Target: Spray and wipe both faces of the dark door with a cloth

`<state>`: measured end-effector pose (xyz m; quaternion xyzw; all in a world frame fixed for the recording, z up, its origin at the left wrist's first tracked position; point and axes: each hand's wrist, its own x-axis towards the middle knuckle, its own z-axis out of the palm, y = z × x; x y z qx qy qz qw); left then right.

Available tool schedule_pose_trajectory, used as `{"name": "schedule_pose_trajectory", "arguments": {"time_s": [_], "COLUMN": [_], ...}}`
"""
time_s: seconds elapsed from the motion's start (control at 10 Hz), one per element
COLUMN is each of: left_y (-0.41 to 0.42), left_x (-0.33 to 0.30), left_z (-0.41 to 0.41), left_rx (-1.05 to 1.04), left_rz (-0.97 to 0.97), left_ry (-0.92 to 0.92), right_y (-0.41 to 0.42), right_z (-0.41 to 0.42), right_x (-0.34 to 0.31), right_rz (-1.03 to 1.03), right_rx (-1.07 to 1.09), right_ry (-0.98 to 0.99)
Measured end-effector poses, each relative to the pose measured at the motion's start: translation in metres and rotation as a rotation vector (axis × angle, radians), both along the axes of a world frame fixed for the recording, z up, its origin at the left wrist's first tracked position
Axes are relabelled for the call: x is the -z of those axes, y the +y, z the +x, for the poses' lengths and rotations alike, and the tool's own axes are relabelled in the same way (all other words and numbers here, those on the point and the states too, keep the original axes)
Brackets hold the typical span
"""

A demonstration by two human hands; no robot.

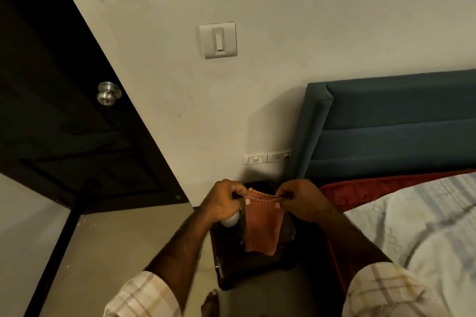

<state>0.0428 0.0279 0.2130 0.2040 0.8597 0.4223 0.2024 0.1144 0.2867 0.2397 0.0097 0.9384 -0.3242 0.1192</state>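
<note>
Holding cloth (261, 226) spread by top edge: left hand (224, 203) and right hand (301, 201) each pinch one corner, cloth hanging between, likely to open or fold it for wiping. White object, probably spray bottle (230, 221), partly hidden under left hand; grip on it unclear. Dark tabletop (257, 265) below, beside bed (412, 213). Door (59, 110) at left, knob (108, 93) facing; well apart from hands, untouched.

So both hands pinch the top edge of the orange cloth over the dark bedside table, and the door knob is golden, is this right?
Not quite. The head view shows the door knob is silver metal, not golden. The rest holds: the left hand and right hand pinch the top edge of the orange cloth over the dark bedside table.
</note>
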Motion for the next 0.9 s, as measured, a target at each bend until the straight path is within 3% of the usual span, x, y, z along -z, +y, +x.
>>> {"name": "schedule_pose_trajectory", "arguments": {"time_s": [0.1, 0.2, 0.4, 0.6, 0.9], "left_y": [-0.008, -0.003, 0.023, 0.044, 0.056], "left_x": [0.016, 0.038, 0.106, 0.17, 0.189], "left_z": [0.004, 0.002, -0.011, -0.034, -0.029], "left_rx": [0.069, 0.092, -0.069, -0.389, -0.381], "left_rz": [-0.057, -0.182, -0.324, -0.22, -0.189], "left_ry": [-0.168, -0.218, -0.269, -0.337, -0.217], "right_y": [0.001, -0.004, -0.018, -0.024, -0.033], "right_z": [0.006, 0.002, -0.023, -0.056, -0.074], "right_x": [0.016, 0.044, 0.123, 0.18, 0.209], "right_rz": [-0.014, 0.015, 0.138, 0.094, 0.026], "right_rx": [-0.033, -0.029, 0.093, 0.314, 0.34], "right_ry": [-0.088, -0.176, -0.194, -0.184, -0.163]}}
